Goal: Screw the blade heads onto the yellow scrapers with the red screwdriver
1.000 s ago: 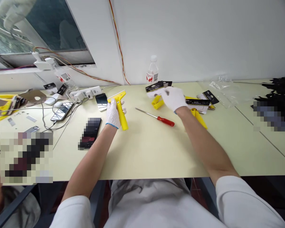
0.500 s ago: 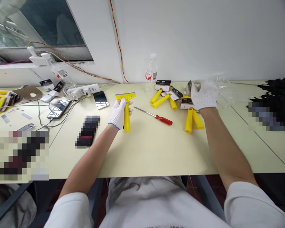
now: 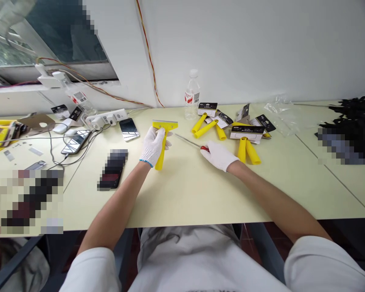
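My left hand, in a white knit glove, is closed around a yellow scraper, held with its wide blade head up and its handle pointing down. To the right, my gloved right hand has its fingers over the red handle of a screwdriver. The hand covers most of that handle, and the long metal shaft points up and left toward the scraper. Right of and behind this hand lie several more yellow scrapers with black-and-white card packaging.
A clear plastic bottle stands by the wall. Two phones lie left of my left hand. Further left are a power strip and tangled cables. Clear plastic wrap and a black pile are at the right.
My right hand has left the packaged scrapers, moved left and toward me, and taken hold of the screwdriver handle. The scraper in my left hand has tilted slightly, its head shifting right.
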The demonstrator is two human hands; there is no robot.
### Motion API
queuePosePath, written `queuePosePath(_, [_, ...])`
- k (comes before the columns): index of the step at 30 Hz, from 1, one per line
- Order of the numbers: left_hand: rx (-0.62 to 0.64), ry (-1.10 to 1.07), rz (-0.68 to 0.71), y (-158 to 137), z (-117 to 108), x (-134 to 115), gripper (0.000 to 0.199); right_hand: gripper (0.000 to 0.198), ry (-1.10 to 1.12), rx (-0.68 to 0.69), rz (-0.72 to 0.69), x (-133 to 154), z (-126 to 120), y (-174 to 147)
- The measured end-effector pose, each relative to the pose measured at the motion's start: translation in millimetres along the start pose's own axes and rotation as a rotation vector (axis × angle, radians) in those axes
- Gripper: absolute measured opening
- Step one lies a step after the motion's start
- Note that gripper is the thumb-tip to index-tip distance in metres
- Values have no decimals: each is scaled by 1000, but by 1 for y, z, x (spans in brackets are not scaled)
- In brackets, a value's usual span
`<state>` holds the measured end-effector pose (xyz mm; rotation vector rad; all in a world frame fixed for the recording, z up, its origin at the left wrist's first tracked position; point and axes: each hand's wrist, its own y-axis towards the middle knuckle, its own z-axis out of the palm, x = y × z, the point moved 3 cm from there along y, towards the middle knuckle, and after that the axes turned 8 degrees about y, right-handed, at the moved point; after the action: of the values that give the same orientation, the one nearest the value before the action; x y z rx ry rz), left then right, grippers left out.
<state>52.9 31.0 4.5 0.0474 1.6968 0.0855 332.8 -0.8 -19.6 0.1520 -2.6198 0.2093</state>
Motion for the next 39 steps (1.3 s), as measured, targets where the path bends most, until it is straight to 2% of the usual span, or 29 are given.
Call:
queuePosePath(4, [-103, 106, 16, 5, -8, -1, 16, 21, 217, -33, -30, -8, -1, -10])
queuePosePath(9, [-94, 255, 55, 4, -11, -3, 16, 20, 454, 118, -73, 1, 11, -22])
queuePosePath(15, [-56, 407, 97, 3, -9, 0, 19, 45, 370, 15, -238, 8, 20, -19])
queuePosePath(25, [-19, 394, 121, 2, -7, 5, 19, 43, 373, 32, -205, 13, 18, -20])
queuePosePath(30, [-22, 456, 151, 2, -10, 5, 15, 44, 387, 33, -198, 16, 14, -21])
queuePosePath(33, [-26, 535, 175, 0, -11, 3, 16, 48, 531, 160, -143, 14, 11, -25])
queuePosePath(39, [-20, 675, 255, -2, -13, -2, 15, 61, 1043, 646, 107, 6, 10, -31])
